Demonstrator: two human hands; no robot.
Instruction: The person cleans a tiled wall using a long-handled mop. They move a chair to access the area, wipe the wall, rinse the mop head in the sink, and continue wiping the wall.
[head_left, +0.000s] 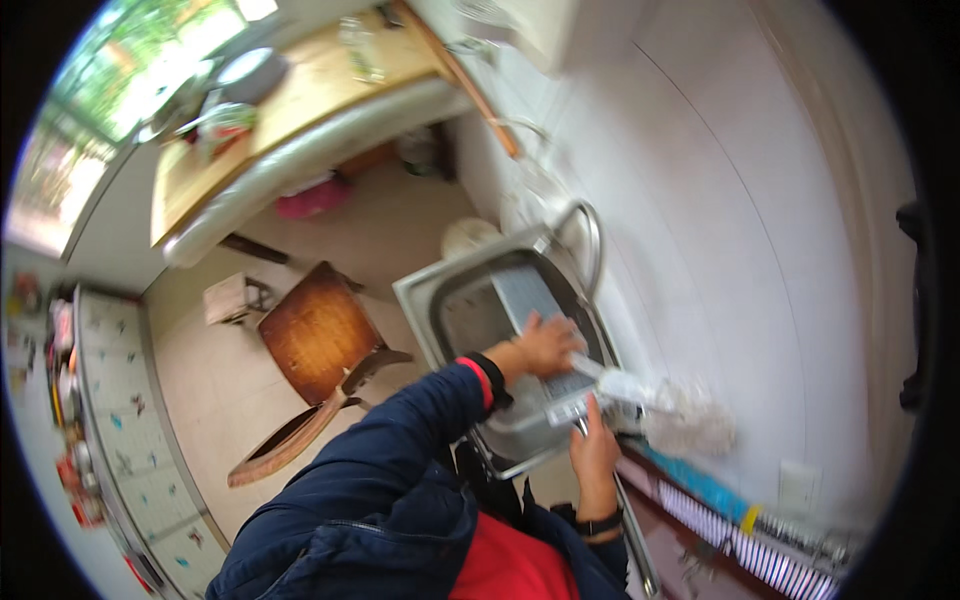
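Note:
A long, flat grey panel (521, 289) slants across the steel sink (420, 289), its pale near end toward me. My left hand (546, 345) lies palm down over the middle of it, fingers somewhat spread and blurred. Whether anything is under that palm is hidden. My right hand (596, 450) grips the panel's near end at the sink's front right, with one finger pointing up along it. Close by the fingers is a whitish object (622, 386), too blurred to name. The curved metal faucet (591, 240) stands at the sink's far right corner.
Left of the sink stands a wooden chair (322, 330), near a small stool (226, 298). A wooden table (315, 97) holds a glass bottle (361, 52) and a jar (229, 124). White wall (720, 225) borders the right. A tiled counter (120, 405) runs along the left.

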